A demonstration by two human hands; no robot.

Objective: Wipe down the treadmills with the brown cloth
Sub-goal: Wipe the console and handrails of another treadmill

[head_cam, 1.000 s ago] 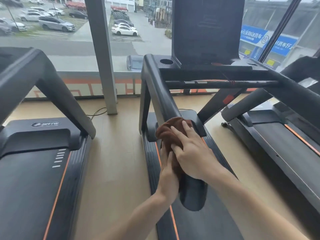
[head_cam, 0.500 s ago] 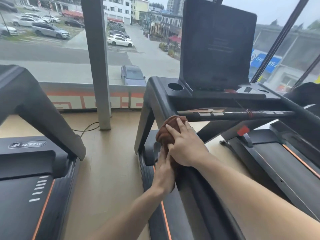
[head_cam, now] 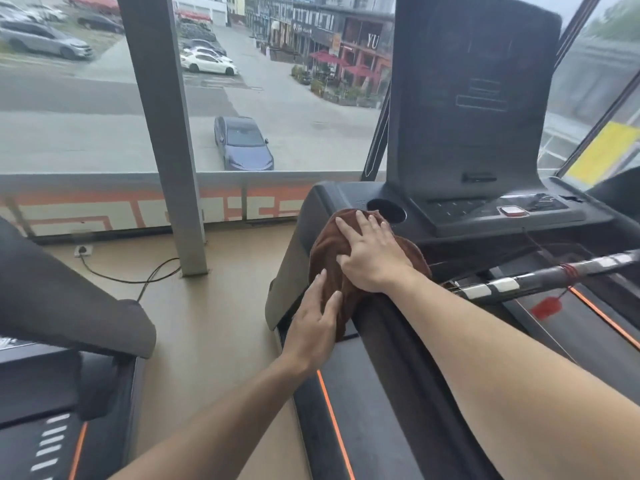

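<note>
Gym floor [head_cam: 214, 327], tan and smooth, by a big window [head_cam: 277, 81] looking onto a wet street with parked cars; grey pillar [head_cam: 166, 133] stands between panes, wall socket [head_cam: 83, 250] low on the sill wall with a black cable [head_cam: 138, 278] trailing across the floor. Centre treadmill [head_cam: 381, 393] has a dark console screen [head_cam: 474, 95], round cup holder [head_cam: 386, 210], red button [head_cam: 513, 211], orange edge stripes on the deck. Brown cloth [head_cam: 332, 247] is draped over the top of the treadmill's left handrail, just below the cup holder. Right hand [head_cam: 372, 256] presses flat on the cloth, fingers spread, not gripping. Left hand [head_cam: 313, 327] lies open against the cloth's lower hanging part, fingers extended; hands close together, not touching as far as visible. Crossbar [head_cam: 540, 278] with silver pads and a red tag [head_cam: 547, 307] runs right. Second treadmill [head_cam: 52, 393] at left, well apart. Right forearm blocks part of the handrail.
</note>
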